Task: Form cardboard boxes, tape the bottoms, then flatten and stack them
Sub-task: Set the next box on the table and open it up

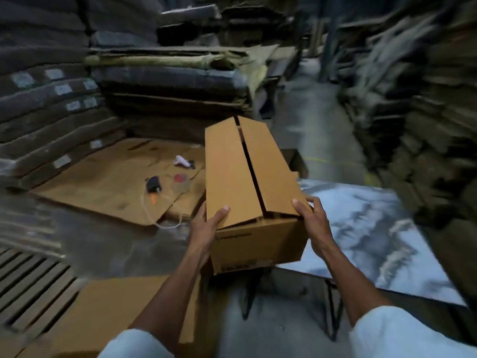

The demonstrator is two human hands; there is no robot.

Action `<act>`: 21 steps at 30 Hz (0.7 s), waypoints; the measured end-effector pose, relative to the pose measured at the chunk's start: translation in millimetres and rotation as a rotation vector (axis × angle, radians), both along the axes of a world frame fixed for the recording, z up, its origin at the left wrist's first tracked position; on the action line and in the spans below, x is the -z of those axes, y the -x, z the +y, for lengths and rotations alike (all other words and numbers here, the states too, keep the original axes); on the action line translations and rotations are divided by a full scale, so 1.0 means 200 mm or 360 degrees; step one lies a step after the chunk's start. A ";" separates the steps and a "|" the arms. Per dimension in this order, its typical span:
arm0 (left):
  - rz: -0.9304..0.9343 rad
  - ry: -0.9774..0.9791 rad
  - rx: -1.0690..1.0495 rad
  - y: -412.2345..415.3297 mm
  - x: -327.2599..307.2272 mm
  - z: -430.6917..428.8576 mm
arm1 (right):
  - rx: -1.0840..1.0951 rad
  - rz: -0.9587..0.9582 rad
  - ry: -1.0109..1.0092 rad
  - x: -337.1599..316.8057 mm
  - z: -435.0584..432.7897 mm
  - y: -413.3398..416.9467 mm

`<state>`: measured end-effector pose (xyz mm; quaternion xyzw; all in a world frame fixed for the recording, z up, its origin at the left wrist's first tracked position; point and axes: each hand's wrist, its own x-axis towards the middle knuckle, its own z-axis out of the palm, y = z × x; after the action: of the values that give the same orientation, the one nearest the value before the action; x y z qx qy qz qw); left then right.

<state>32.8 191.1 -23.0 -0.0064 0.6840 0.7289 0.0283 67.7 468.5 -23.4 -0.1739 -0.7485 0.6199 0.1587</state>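
A formed brown cardboard box (232,174) is held in the air in front of me, its two long flaps folded shut with an open dark seam between them. My left hand (209,223) grips the near left corner, thumb on the left flap. My right hand (313,220) grips the near right corner, thumb pressing on the right flap. Printed lettering shows on the near side wall. No tape is visible on the seam. A clear tape roll with a red core (180,180) lies on flat cardboard to the left.
A marbled white table (374,228) is to the right, under the box's right side. Flat cardboard sheets (108,177) on the floor carry a black tool (152,184) and a white tool (182,161). More flattened cardboard (108,306) lies near left. Tall stacks surround the aisle.
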 end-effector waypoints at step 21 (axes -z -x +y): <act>-0.0277 0.0591 0.0425 0.30 0.34 1.18 | 0.0130 -0.0422 -0.0018 0.53 1.05 0.04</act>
<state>-27.0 428.1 -90.8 0.0162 0.7961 0.5771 0.1814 59.5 677.6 -129.2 -0.2838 -0.7587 0.5802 0.0845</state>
